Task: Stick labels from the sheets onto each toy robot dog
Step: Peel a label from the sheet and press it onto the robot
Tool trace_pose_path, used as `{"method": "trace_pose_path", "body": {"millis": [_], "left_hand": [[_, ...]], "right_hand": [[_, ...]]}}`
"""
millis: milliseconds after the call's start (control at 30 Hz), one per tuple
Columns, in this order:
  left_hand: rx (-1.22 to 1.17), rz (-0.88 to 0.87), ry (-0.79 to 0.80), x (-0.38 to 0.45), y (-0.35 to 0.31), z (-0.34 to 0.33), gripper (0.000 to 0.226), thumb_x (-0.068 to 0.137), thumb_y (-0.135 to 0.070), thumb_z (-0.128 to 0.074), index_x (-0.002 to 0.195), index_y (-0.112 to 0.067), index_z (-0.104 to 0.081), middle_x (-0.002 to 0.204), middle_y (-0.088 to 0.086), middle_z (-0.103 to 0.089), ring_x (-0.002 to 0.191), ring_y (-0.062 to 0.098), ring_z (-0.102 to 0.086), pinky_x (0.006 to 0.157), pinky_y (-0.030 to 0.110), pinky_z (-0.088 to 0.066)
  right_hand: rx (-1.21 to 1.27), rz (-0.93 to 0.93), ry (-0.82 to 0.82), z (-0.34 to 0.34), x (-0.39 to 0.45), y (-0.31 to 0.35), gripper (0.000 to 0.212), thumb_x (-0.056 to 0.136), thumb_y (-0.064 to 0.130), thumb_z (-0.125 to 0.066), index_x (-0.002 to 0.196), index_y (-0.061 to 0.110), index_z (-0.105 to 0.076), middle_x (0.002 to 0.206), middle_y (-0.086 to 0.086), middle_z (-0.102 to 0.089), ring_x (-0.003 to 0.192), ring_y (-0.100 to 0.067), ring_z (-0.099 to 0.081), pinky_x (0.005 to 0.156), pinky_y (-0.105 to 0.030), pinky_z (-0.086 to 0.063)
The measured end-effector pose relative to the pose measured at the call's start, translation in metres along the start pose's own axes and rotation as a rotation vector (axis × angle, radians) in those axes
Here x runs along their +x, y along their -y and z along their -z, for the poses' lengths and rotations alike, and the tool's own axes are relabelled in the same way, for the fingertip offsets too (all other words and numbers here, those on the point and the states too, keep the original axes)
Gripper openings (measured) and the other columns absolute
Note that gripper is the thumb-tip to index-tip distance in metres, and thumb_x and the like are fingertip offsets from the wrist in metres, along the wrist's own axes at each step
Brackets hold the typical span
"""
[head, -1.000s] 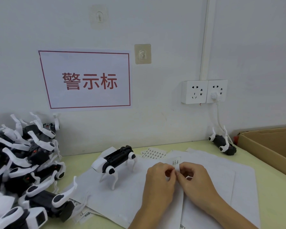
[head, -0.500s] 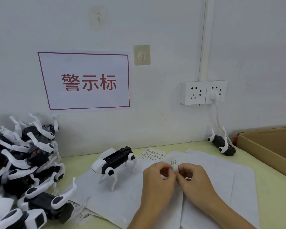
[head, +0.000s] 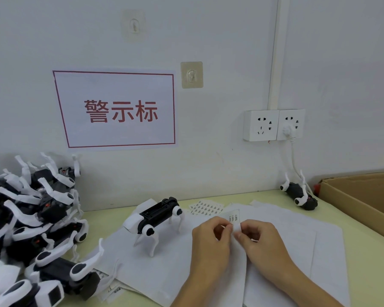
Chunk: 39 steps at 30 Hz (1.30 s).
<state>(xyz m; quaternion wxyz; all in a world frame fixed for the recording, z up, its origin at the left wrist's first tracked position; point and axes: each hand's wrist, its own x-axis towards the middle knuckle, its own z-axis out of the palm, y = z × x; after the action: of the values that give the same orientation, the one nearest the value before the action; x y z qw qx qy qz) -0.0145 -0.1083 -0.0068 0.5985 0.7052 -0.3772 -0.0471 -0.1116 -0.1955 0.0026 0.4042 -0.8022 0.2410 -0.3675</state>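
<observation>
Hands: left hand [head: 211, 238] and right hand [head: 261, 239] both pinch the label strip [head: 234, 219]
Risk: label may tear or curl onto itself if peeled unevenly

A white sign [head: 118, 109] with a red border, taped to the wall left of the double wall socket [head: 274, 124], reads "警示标" in red characters. Print on the label strip [head: 234, 218] and the label sheet [head: 205, 207] is too small to read.
</observation>
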Motion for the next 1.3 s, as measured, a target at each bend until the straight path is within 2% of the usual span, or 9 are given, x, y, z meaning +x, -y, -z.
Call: {"method": "trace_pose_path", "body": {"millis": [133,200,333,467,567,700,1033,1200,1300], "left_hand": [[-0.131,0.169,-0.257,0.005,0.004,0.006,0.022,0.097,-0.011,-0.059,0.080,-0.023,-0.065,0.064,-0.002,-0.068,0.054,0.007,-0.061,0.058,0.024,-0.053],[-0.223,0.242,-0.327,0.008,0.006,0.010,0.014,0.099,-0.014,-0.058,0.088,-0.020,-0.064,0.063,0.000,-0.070,0.050,0.008,-0.061,0.061,0.034,-0.055],[-0.208,0.242,-0.243,0.006,0.004,0.008,0.018,0.097,-0.026,-0.064,0.081,-0.018,-0.063,0.061,0.000,-0.069,0.050,0.008,-0.062,0.060,0.031,-0.054],[-0.068,0.167,-0.107,0.004,0.004,0.003,0.037,0.093,-0.035,-0.069,0.063,-0.015,-0.066,0.058,-0.002,-0.068,0.052,0.008,-0.060,0.063,0.030,-0.053],[-0.042,0.102,-0.053,0.002,0.003,0.001,0.028,0.092,-0.030,-0.071,0.067,-0.019,-0.069,0.063,-0.006,-0.069,0.058,0.007,-0.062,0.065,0.029,-0.055],[-0.080,0.076,-0.025,0.002,0.002,-0.001,0.014,0.091,-0.016,-0.071,0.078,-0.019,-0.072,0.071,-0.007,-0.072,0.068,0.009,-0.068,0.070,0.032,-0.058],[-0.116,0.089,-0.012,0.001,0.000,-0.001,0.014,0.087,-0.015,-0.075,0.079,-0.024,-0.069,0.073,-0.002,-0.074,0.064,0.015,-0.067,0.061,0.022,-0.053],[-0.075,0.078,0.009,0.000,-0.001,0.000,0.020,0.084,-0.017,-0.079,0.080,-0.032,-0.067,0.071,-0.002,-0.071,0.065,0.010,-0.066,0.064,0.023,-0.055],[-0.066,0.075,0.010,-0.001,-0.001,0.001,0.023,0.082,-0.014,-0.080,0.081,-0.034,-0.068,0.071,-0.006,-0.071,0.067,0.005,-0.065,0.062,0.014,-0.050]], "right_hand": [[-0.060,-0.113,-0.132,-0.002,-0.001,-0.001,0.031,0.083,0.004,-0.067,0.055,0.007,-0.054,0.050,-0.004,-0.051,0.052,-0.011,-0.041,0.056,-0.029,-0.039],[-0.075,-0.181,-0.208,-0.002,-0.002,-0.001,0.019,0.085,0.010,-0.064,0.067,0.005,-0.062,0.055,-0.003,-0.060,0.054,-0.012,-0.050,0.055,-0.024,-0.040],[0.004,-0.252,-0.289,0.000,-0.004,0.005,0.011,0.090,0.013,-0.060,0.085,0.023,-0.059,0.067,0.002,-0.064,0.064,-0.008,-0.058,0.056,-0.022,-0.038],[0.043,-0.145,-0.131,0.000,-0.003,0.006,0.028,0.088,0.002,-0.060,0.070,0.021,-0.070,0.061,0.007,-0.067,0.055,-0.001,-0.057,0.054,-0.011,-0.041],[0.095,-0.140,0.011,-0.001,-0.004,0.007,0.032,0.090,0.004,-0.060,0.066,0.019,-0.074,0.052,0.006,-0.063,0.047,-0.002,-0.052,0.051,-0.012,-0.039],[0.238,-0.195,-0.009,0.002,0.000,0.003,0.030,0.091,0.002,-0.061,0.067,0.013,-0.075,0.050,-0.002,-0.057,0.044,-0.013,-0.048,0.046,-0.019,-0.039],[0.342,-0.173,0.002,0.004,0.001,0.004,0.026,0.095,0.007,-0.061,0.074,0.009,-0.076,0.055,-0.005,-0.057,0.048,-0.016,-0.050,0.048,-0.018,-0.040],[0.360,-0.172,0.008,0.004,0.000,0.002,0.024,0.094,0.003,-0.061,0.076,0.009,-0.076,0.054,-0.005,-0.056,0.047,-0.016,-0.050,0.047,-0.018,-0.038],[0.372,-0.171,0.000,0.004,0.000,0.000,0.023,0.094,0.000,-0.061,0.078,0.009,-0.074,0.054,-0.005,-0.055,0.047,-0.016,-0.049,0.046,-0.017,-0.038]]}}
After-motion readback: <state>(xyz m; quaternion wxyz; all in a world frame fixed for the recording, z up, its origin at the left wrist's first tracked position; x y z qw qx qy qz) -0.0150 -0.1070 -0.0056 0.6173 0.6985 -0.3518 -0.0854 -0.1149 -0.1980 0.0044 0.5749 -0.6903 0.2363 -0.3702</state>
